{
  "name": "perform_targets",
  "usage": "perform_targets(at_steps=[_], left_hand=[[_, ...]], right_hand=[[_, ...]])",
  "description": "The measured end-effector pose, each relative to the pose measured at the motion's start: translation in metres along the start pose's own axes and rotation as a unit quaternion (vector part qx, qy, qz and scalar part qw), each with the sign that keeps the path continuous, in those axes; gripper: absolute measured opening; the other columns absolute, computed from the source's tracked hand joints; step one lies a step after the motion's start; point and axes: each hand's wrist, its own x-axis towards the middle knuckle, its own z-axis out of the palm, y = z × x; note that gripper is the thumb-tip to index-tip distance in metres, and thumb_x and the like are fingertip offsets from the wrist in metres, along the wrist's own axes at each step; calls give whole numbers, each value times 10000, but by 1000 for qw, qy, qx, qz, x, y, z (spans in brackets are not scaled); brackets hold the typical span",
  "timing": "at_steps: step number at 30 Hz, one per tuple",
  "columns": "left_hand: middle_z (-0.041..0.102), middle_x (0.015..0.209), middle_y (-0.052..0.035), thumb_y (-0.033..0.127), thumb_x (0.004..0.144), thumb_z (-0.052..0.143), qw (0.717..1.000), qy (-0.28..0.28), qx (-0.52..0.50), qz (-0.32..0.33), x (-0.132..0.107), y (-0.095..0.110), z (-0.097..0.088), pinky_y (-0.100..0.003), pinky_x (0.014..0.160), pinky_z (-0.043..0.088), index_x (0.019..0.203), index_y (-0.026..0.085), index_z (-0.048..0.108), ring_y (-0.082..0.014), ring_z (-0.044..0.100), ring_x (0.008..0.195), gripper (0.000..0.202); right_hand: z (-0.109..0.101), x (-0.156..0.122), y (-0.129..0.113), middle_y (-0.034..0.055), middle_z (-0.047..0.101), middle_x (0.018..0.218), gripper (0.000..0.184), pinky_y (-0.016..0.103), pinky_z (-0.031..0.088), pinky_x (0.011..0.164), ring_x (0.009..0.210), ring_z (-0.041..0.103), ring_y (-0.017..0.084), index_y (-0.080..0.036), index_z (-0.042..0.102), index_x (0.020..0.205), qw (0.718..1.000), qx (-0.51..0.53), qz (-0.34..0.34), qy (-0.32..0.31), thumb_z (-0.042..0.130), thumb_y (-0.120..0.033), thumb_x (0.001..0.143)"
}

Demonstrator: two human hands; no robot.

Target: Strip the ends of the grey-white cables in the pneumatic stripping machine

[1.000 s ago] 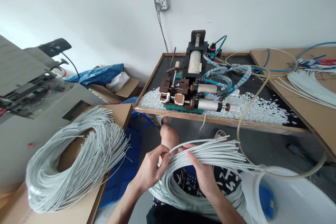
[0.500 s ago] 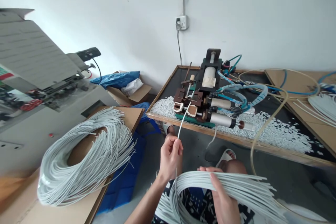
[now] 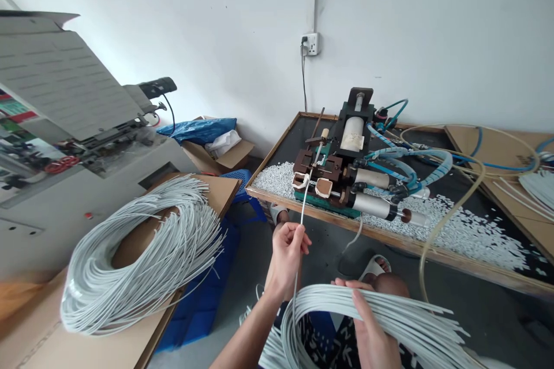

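My left hand (image 3: pixel 287 256) is closed in a pinch on a single white cable (image 3: pixel 306 191), whose end reaches into the jaws of the small pneumatic machine (image 3: pixel 341 170) on the tray table. My right hand (image 3: pixel 371 334) is wrapped over a looped bundle of white cables (image 3: pixel 407 320) lying across my lap. The single cable runs down from my left hand into that bundle.
A large coil of white cables (image 3: pixel 142 253) lies on cardboard at the left, beside a grey machine (image 3: pixel 64 144). White offcuts (image 3: pixel 459 225) litter the black tray table (image 3: pixel 277 153). Air hoses (image 3: pixel 415 155) loop over it. More cables (image 3: pixel 536 181) lie at far right.
My left hand drew one cable out of the bundle and lifted it up to the machine's jaws. The view shifted up and left. My right hand stayed on the bundle.
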Motion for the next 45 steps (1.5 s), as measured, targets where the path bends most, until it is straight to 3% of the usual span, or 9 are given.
perform_targets(at_steps=[9, 19, 26, 31, 34, 37, 40, 42, 45], left_hand=[[677, 640, -25, 488, 955, 657, 1000, 4, -5, 1, 4, 3, 3, -202, 514, 441, 819, 146, 615, -105, 577, 511, 370], [666, 653, -16, 475, 949, 661, 1000, -2, -8, 3, 9, 6, 3, -205, 535, 453, 825, 150, 623, -106, 582, 535, 350], [643, 622, -6, 532, 974, 586, 991, -131, 15, 19, 7, 35, -6, -229, 556, 465, 1004, 129, 653, -126, 587, 539, 410], [607, 573, 15, 442, 1038, 519, 985, -109, 97, 93, -22, 38, -34, -224, 569, 456, 970, 141, 659, -114, 554, 522, 339], [607, 598, 18, 425, 1042, 502, 981, -9, 169, 98, -31, 15, -68, -240, 612, 482, 1127, 134, 674, -121, 555, 540, 348], [720, 785, -59, 417, 1022, 445, 960, 115, 255, 17, -32, -18, -109, -319, 669, 552, 1379, 109, 571, -182, 650, 647, 488], [726, 1194, -207, 352, 893, 585, 915, 162, 363, -66, -38, -43, -140, -526, 986, 528, 1378, 97, 590, -330, 690, 1105, 548], [657, 1347, -239, 320, 838, 644, 907, 158, 384, -75, -44, -46, -144, -585, 1134, 404, 1266, 98, 672, -389, 576, 1316, 483], [739, 1221, -166, 372, 923, 590, 932, 77, 348, -66, -55, -26, -118, -479, 1059, 506, 1091, 149, 754, -329, 672, 1194, 323]], right_hand=[[3, -3, -6, -13, 809, 908, 364, 301, 543, 961, 993, 758, 216, -235, 731, 824, 999, -11, 15, 29, 892, -539, 704], [1, -2, -5, -26, 819, 920, 342, 256, 547, 959, 989, 763, 182, -251, 748, 857, 1000, -3, 15, 10, 890, -529, 718], [-8, -1, 4, -26, 801, 962, 338, 306, 545, 998, 1026, 739, 205, -270, 735, 890, 1000, -19, 15, -11, 859, -548, 744], [-21, -1, 16, 36, 804, 1030, 355, 408, 538, 1014, 1040, 733, 264, -269, 737, 991, 994, -92, 8, -55, 783, -573, 813], [-30, -3, 19, 33, 801, 1089, 233, 356, 541, 1020, 1061, 732, 229, -287, 736, 1042, 982, -128, -29, -139, 691, -485, 927], [-36, -5, 15, -4, 785, 1128, 145, 286, 520, 1050, 1118, 709, 184, -313, 728, 1065, 968, -145, -61, -195, 635, -391, 986], [-36, -6, 10, -44, 767, 1152, 146, 229, 503, 1065, 1128, 690, 135, -346, 712, 1103, 957, -146, -68, -240, 595, -358, 1017], [-33, -4, 8, -53, 758, 1130, 154, 210, 501, 1062, 1116, 689, 122, -352, 716, 1102, 948, -153, -77, -266, 583, -345, 1024], [-25, 3, 7, -51, 728, 1085, 142, 221, 525, 1024, 1082, 698, 137, -345, 734, 1055, 948, -161, -78, -264, 599, -355, 1015]])
